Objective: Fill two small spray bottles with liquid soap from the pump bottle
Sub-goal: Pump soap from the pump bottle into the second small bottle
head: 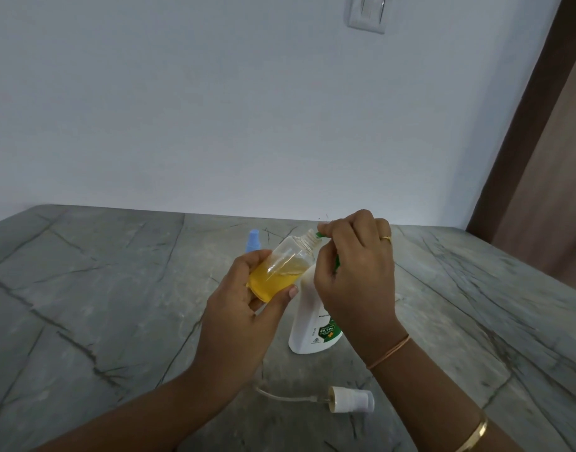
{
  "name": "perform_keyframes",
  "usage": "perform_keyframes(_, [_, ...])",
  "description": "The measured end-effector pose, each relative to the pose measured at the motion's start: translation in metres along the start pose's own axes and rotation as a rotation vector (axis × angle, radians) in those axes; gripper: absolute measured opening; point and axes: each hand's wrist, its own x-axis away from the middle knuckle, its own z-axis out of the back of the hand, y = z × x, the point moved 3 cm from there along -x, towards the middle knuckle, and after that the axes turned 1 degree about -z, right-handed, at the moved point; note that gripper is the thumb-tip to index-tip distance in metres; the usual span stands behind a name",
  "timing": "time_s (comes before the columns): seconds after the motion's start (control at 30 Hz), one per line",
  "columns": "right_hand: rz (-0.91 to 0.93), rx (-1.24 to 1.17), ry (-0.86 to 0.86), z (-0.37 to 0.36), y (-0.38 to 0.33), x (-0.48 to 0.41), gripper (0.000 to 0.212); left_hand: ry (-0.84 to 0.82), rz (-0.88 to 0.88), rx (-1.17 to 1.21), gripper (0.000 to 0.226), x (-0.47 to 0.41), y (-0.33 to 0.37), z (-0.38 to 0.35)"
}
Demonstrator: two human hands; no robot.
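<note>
Head view: my left hand (pixel 244 298) grips a small clear plastic spray bottle (pixel 280 267), tilted and about half full of yellow soap, its open neck at the green nozzle (pixel 320 235) of the white pump bottle (pixel 308 324) standing on the grey stone table (pixel 84 305). My right hand (pixel 355 265) closes over the pump. I judge filling is midway; next, more presses with the neck kept under the spout. A white spray cap (pixel 352 399) lies nearby.

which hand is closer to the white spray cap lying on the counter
Right. The right hand presses the pump above and behind the spray cap; the left hand is further left, holding the small bottle.
</note>
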Motion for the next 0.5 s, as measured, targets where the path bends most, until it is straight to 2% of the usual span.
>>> perform_keyframes(0.5, [0.005,0.010,-0.018,0.005,0.001,-0.010,0.027,-0.003,-0.002,0.015,0.047,0.000,0.000,0.000])
